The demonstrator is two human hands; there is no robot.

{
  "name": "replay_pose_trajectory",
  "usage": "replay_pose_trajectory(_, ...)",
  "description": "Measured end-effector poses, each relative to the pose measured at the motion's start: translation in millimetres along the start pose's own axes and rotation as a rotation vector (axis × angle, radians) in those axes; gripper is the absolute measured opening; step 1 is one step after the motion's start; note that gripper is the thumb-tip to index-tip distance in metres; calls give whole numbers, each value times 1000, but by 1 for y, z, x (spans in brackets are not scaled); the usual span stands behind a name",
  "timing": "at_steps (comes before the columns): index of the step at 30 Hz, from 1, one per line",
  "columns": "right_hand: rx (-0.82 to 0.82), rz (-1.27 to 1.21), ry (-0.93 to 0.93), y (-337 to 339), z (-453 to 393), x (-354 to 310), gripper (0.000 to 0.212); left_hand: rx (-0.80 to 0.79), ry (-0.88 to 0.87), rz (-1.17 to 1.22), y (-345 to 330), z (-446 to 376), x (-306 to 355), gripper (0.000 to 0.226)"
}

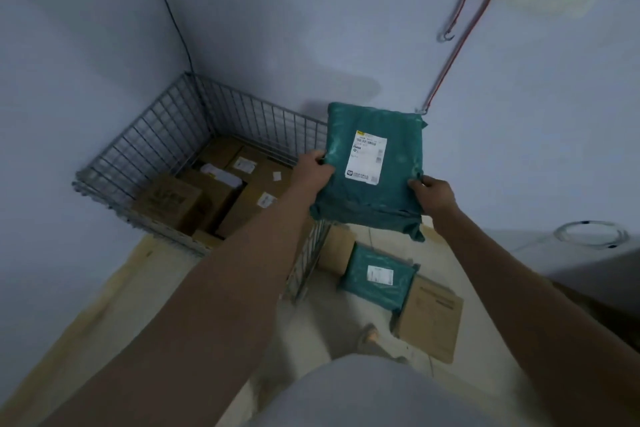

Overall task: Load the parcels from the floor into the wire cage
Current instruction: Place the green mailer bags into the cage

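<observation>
— Label text [367,158] on the parcel [374,177]?
— Too blurred. Left hand [313,172] and right hand [433,192] grip its side edges, label up, long axis pointing away, beside the cage [166,135] above floor parcels [377,284]

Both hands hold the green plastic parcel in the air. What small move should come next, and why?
Probably carry the green plastic parcel leftward over the grey wire cage and lower it. Left hand and right hand grip its edges, and it hangs beside the cage's right end.
</observation>
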State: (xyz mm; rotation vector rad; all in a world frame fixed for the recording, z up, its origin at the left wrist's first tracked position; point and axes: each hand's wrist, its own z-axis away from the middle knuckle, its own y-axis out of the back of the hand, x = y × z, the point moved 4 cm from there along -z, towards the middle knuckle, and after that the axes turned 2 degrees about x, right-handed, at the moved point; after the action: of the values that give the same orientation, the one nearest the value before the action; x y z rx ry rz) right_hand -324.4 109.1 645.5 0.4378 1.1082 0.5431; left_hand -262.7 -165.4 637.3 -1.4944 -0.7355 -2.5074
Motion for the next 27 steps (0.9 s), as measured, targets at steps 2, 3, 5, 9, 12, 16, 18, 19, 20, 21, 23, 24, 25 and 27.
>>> replay_pose_trajectory(2, -14, -12, 32, -29, 15, -24, 46, 28, -42, -39, 41, -9, -5, 34)
replay_pose_trajectory(3, -18, -14, 46, -44, 20, -33, 47, 30, -40, -51, 59, -13, -10, 34)
replay_pose_trajectory(5, -34, -19, 70, -75, 27, -47, 48, 36, -21, -73, 91, -23, -22, 37)
replay_pose_trajectory(9, -91, 4, 117, -148, 24, -74, 44, 57, 4, -151, 143, -58, -48, 49)
replay_pose_trajectory(12, -159, 7, 160, -217, 3, -81, 44, 106, 84, -172, 172, -92, -85, 57)
replay_pose_trajectory(16, -224, -86, 105, -303, -25, -66, 46, 71, 176, -245, 196, -147, -137, 63)
replay_pose_trajectory(18, -244, -127, 62, -340, -34, -47, 48, 28, 202, -261, 200, -176, -165, 68)
replay_pose_trajectory(19, -243, -134, 39, -358, -40, -33, 49, 0, 208, -282, 199, -190, -179, 70)
replay_pose_trajectory(20, -246, -125, 12, -375, -45, -20, 51, -28, 216, -315, 197, -203, -193, 71)
replay_pose_trajectory(21, -246, -110, -17, -392, -49, -7, 53, -53, 221, -342, 195, -214, -207, 71)
replay_pose_trajectory(23, -207, -89, -62, -420, -55, 16, 54, -90, 219, -367, 189, -236, -235, 70)
replay_pose_trajectory(24, -191, -96, -99, -432, -56, 26, 54, -123, 222, -371, 185, -247, -251, 70)
replay_pose_trajectory(25, -178, -124, -148, -449, -58, 39, 52, -158, 234, -388, 183, -259, -268, 70)
replay_pose_trajectory(27, -174, -169, -232, -478, -57, 60, 50, -212, 248, -440, 180, -281, -300, 71)
